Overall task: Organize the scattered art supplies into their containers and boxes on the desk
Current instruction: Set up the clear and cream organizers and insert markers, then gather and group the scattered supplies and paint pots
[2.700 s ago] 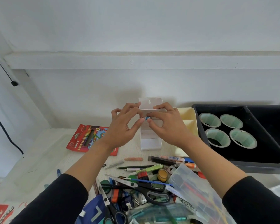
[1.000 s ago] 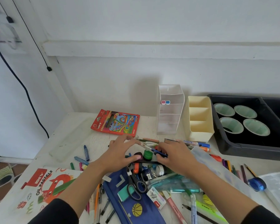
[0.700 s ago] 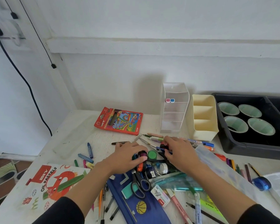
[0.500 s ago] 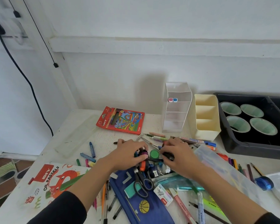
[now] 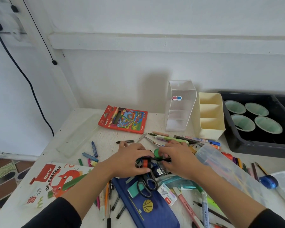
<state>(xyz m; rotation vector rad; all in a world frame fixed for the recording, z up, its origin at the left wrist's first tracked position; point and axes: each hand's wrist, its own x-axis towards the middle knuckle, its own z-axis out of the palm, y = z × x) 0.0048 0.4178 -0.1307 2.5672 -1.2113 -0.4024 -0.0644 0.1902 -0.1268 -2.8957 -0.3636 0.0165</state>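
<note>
My left hand [image 5: 130, 160] and my right hand [image 5: 178, 158] are down in a heap of supplies in the middle of the desk. The left hand's fingers curl round a small red paint pot [image 5: 145, 163]. A green-lidded pot [image 5: 156, 153] shows between the hands. The right hand's fingers curl on the end of a thin black pen [image 5: 161, 160] that runs across to the left hand. Behind stand a clear tiered organizer [image 5: 179, 119] with two small pink and blue erasers [image 5: 176, 98] on its top shelf, and a cream three-slot holder [image 5: 211, 129].
A black tray [image 5: 247, 145] with mint cups [image 5: 266, 124] is at the right. A red pencil box [image 5: 123, 119], an oil pastels box [image 5: 56, 178], a blue pencil case [image 5: 146, 209], scissors [image 5: 146, 183], a clear case [image 5: 220, 165] and loose crayons [image 5: 92, 152] surround my hands.
Both hands came down from the clear organizer, leaving the two erasers on its shelf, and closed in on the small pots in the heap. The view dropped toward the desk.
</note>
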